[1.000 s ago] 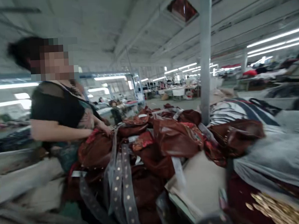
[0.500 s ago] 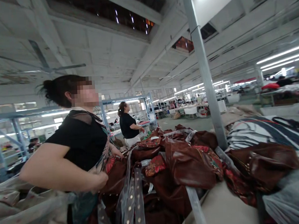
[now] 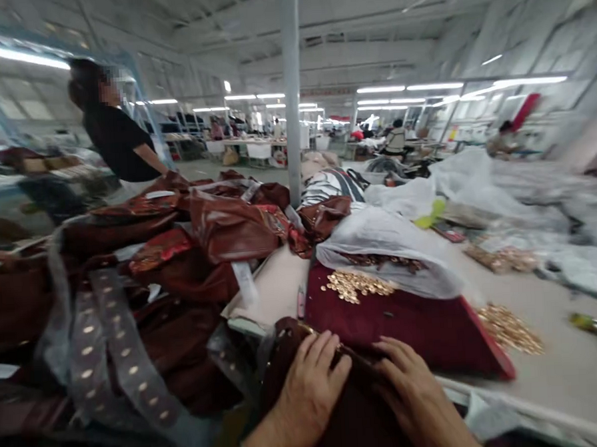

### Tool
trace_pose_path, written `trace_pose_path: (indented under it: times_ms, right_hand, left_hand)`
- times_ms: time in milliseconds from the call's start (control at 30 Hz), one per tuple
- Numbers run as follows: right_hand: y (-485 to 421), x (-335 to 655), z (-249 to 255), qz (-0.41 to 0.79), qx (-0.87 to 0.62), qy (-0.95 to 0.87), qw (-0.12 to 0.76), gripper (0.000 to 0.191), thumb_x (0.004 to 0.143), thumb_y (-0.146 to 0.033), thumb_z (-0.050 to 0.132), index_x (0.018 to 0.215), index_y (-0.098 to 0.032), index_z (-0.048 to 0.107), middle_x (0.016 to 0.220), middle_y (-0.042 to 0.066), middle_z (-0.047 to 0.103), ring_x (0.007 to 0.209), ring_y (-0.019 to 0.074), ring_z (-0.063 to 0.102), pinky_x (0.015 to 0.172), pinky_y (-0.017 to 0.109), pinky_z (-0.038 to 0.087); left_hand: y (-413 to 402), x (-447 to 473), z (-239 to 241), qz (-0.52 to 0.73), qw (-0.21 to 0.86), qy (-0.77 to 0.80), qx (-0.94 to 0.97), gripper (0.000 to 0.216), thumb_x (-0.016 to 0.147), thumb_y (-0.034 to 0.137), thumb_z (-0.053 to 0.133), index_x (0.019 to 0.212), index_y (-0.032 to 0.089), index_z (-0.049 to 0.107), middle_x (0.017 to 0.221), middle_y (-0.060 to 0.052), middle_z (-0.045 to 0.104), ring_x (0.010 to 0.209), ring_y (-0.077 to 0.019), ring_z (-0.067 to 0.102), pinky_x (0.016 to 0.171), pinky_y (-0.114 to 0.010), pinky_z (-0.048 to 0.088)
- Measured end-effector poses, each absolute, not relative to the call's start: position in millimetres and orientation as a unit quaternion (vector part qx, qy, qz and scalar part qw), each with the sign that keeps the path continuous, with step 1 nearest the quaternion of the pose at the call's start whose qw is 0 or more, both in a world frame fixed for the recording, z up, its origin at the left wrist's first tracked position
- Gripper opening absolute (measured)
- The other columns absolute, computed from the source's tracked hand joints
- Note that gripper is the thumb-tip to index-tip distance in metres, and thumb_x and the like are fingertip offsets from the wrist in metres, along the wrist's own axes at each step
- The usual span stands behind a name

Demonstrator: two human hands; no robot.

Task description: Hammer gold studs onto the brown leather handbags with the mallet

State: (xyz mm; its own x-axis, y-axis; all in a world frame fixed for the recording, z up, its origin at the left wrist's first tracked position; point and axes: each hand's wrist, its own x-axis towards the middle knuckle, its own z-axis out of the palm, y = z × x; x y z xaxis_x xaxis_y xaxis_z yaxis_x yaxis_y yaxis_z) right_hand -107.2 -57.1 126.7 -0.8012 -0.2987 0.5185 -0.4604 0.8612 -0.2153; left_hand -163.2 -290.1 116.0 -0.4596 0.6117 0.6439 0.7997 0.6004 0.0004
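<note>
A dark brown leather bag with metal studs near its upper edge lies low in front of me, at the table's near edge. My left hand is over its top edge, fingers bent together and thumb pointing right, holding it. On the other side, my right hand has its fingers curled at the same edge, slightly apart. The undersides of both hands are hidden. Just beyond is a dark red cloth pad with a scatter of small gold metal pieces on it.
More brown leather bags with studded straps are heaped at left. A white plastic bag of small pieces lies on the pad. Another gold pile sits at right. A metal post rises behind. A co-worker stands far left.
The view has swung right and down. Both my hands, the brown bag under them and the red pad are now in sight. The nearer co-worker has mostly left the view at left.
</note>
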Motion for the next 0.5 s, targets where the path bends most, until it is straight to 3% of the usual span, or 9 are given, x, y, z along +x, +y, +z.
trace_pose_path:
  times_ms: [100,200,300,400,500]
  right_hand:
    - [-77.8,-91.6,144.0,0.222,0.165,-0.946,0.169,0.016,0.093,-0.008,0.05,0.099,-0.02,0.057,0.113,0.011,0.065,0.109,0.026,0.062,0.09,0.041,0.053]
    - [-82.5,-75.1,153.2,0.258,0.109,-0.955,0.092,0.01,0.096,-0.012,0.048,0.095,-0.021,0.054,0.088,0.005,0.066,0.078,0.0214,0.065,0.069,0.033,0.05]
    - [-75.5,-58.7,154.4,0.291,0.062,-0.953,0.062,0.008,0.098,-0.016,0.047,0.093,-0.021,0.051,0.081,0.001,0.064,0.071,0.0197,0.062,0.065,0.031,0.043]
    - [-68.9,-46.0,154.3,0.313,0.035,-0.948,0.051,0.009,0.098,-0.017,0.048,0.091,-0.021,0.05,0.08,0.001,0.062,0.071,0.0187,0.06,0.066,0.03,0.04]
    - [-67.8,-34.2,156.6,0.317,0.034,-0.947,0.037,0.006,0.096,-0.017,0.051,0.093,-0.021,0.053,0.084,0.001,0.063,0.075,0.0187,0.06,0.068,0.029,0.039]
  left_hand:
    - [-320.6,-165.2,136.8,-0.183,0.323,-0.834,-0.409,0.039,0.094,0.006,0.041,0.126,0.02,0.058,0.131,-0.009,0.062,0.13,-0.0227,0.051,0.115,-0.044,0.036]
    - [-360.0,-174.6,146.8,-0.202,0.32,-0.874,-0.304,0.048,0.093,0.029,0.058,0.138,0.015,0.048,0.14,-0.018,0.054,0.133,-0.0335,0.048,0.114,-0.054,0.036]
    - [-392.3,-183.6,135.6,-0.302,0.144,-0.917,-0.218,0.071,0.086,0.061,0.059,0.139,0.017,0.047,0.133,-0.017,0.061,0.122,-0.0364,0.058,0.106,-0.057,0.046]
    - [-407.0,-188.3,121.8,-0.407,-0.091,-0.894,-0.167,0.07,0.085,0.069,0.053,0.137,0.022,0.049,0.132,-0.012,0.064,0.123,-0.0307,0.06,0.109,-0.049,0.047]
    - [-401.7,-191.5,127.0,-0.454,-0.093,-0.872,-0.158,0.074,0.084,0.071,0.052,0.139,0.022,0.047,0.143,-0.011,0.056,0.133,-0.0295,0.052,0.116,-0.046,0.039]
